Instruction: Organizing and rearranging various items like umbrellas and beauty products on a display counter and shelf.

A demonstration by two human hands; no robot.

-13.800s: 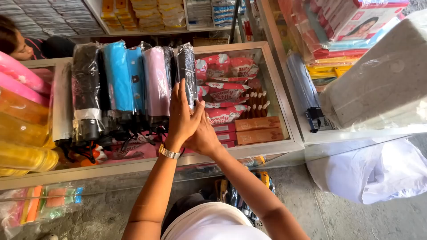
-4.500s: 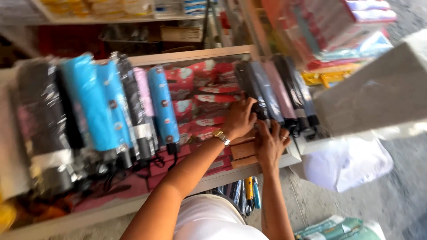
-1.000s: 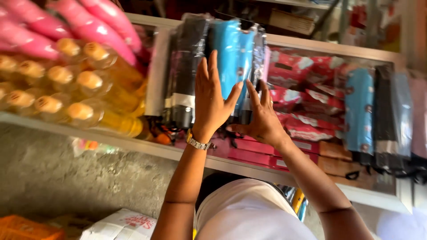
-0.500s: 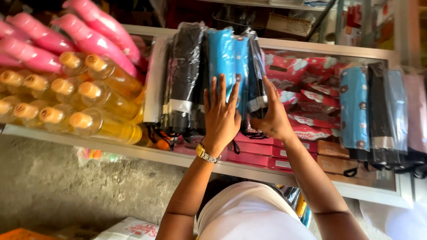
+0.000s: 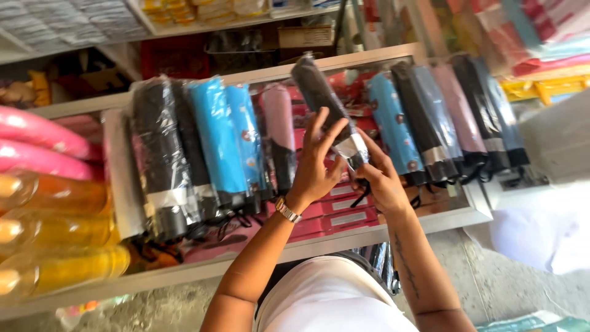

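Note:
I hold a dark folded umbrella (image 5: 319, 95) in a clear plastic sleeve above a wooden display tray (image 5: 405, 226). My left hand (image 5: 314, 166), with a wristwatch, presses against the umbrella's side, fingers spread. My right hand (image 5: 380, 178) grips its lower handle end, where a black strap hangs. To the left in the tray lies a group of folded umbrellas: black (image 5: 157, 147), blue (image 5: 215, 138) and pink (image 5: 276, 126). To the right lies another group: blue (image 5: 393, 126), black and pinkish (image 5: 452, 107).
Red packets (image 5: 344, 212) line the tray under my hands. Yellow bottles (image 5: 55, 233) and pink bottles (image 5: 43, 138) lie at the left. Shelves of stacked goods (image 5: 184, 12) stand behind. A white bag (image 5: 534, 237) sits at the right on the concrete floor.
The view swung left, so the tray's right group of umbrellas shows. My hands, earlier on the blue and black umbrellas lying in the tray, now hold one dark umbrella lifted clear of them.

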